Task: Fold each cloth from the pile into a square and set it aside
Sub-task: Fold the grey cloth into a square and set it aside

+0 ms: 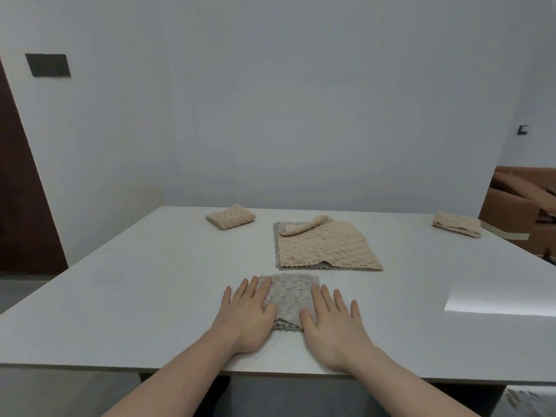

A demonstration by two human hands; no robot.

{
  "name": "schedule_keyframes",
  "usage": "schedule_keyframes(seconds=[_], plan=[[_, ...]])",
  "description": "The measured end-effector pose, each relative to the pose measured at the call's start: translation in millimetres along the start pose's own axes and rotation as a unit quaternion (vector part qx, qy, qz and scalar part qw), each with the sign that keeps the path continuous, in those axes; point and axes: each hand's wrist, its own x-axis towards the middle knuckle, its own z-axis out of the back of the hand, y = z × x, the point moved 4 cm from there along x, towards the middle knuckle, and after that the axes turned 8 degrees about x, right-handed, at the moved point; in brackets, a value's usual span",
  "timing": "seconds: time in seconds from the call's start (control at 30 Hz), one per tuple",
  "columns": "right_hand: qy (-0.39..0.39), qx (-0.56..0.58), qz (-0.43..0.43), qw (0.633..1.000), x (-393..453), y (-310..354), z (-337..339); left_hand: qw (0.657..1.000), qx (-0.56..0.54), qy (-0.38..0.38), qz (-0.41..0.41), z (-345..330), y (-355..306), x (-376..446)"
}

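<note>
Two hands press flat on a folded grey cloth (289,299) near the front edge of a white counter (150,281), fingers straight and spread, gripping nothing. The left hand (245,314) covers the cloth's left side and the right hand (332,319) its right side, with the bare middle of the fabric showing between them. The cloth already reads as a compact, roughly square bundle, its layered edges stacked toward the person, so this one appears close to finished and, by the look of it, is being smoothed down before it is set aside.

Beyond it, at the centre of the counter, lies the pile (323,249): a beige cloth with one corner turned over, resting on a grey cloth whose edges peek out at the left and the front. At least these two remain to be folded. Two beige bundles sit well apart from the pile, one (230,217) at the far left and one (456,224) at the far right, and both look like finished work, though the right one seems looser. Judged from this layout, roughly half the job is done.

A brown box (511,206) stands past the counter's right edge, a dark plate (48,65) hangs on the left wall.
</note>
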Motion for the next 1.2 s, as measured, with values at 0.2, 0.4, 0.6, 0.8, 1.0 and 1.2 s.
schedule_keyframes(seconds=[0.2,0.4,0.6,0.8,1.0,1.2], plan=[[-0.009,0.005,0.006,1.000,0,0,-2,1.000,0.000,0.003,-0.004,0,0,0],[-0.004,0.007,0.006,1.000,-3,3,2,1.000,0.002,0.007,0.001,-2,0,1],[-0.019,0.027,0.010,0.999,-7,4,3,0.999,-0.023,-0.042,0.018,-3,-1,-4],[-0.084,0.123,0.026,0.988,-18,4,13,0.977,-0.114,-0.168,0.066,11,3,-17],[-0.114,0.180,0.023,0.977,-18,-1,13,0.972,-0.140,-0.160,0.105,14,8,-16],[-0.149,0.199,0.033,0.968,-14,-7,19,0.971,-0.126,-0.175,0.097,14,8,-10]])
